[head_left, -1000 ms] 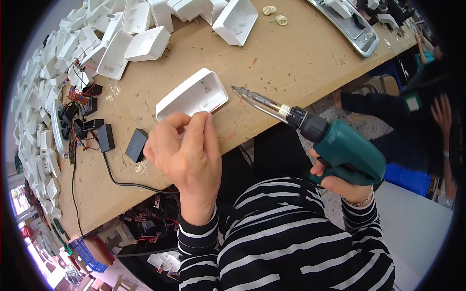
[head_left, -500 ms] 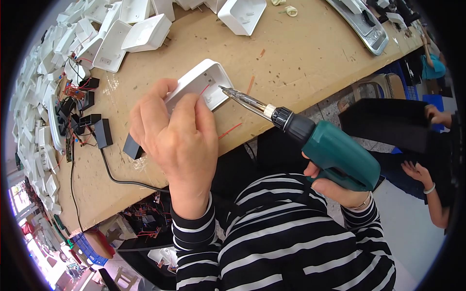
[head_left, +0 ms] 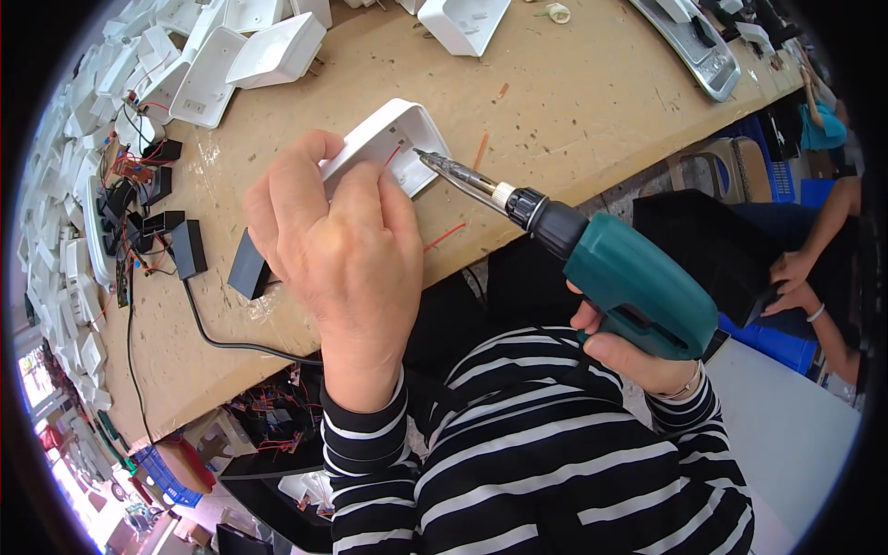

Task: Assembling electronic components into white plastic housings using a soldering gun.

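My left hand (head_left: 347, 236) is closed on a white plastic housing (head_left: 404, 129), with its open side tilted toward me. The fingers reach into it and hide much of the inside. A short red wire (head_left: 392, 157) shows beside the fingertips. My right hand (head_left: 638, 356) grips a green soldering gun (head_left: 643, 287) by its handle. Its metal tip (head_left: 428, 159) points left and appears at the housing's right part; whether it touches anything I cannot tell. Another red wire (head_left: 445, 237) sticks out below the housing, next to my left hand.
White housings (head_left: 277, 51) are piled along the table's left and far side. Black boxes with wires (head_left: 148, 199) lie left of my hand, and a black cable (head_left: 208, 338) runs to the edge. A silver tray (head_left: 703, 69) stands far right. Another person's hands (head_left: 791, 287) are at right.
The soldering gun and its tip have shifted slightly left and up. The housing appears a little higher in the picture. At right, the other person's hands have come together.
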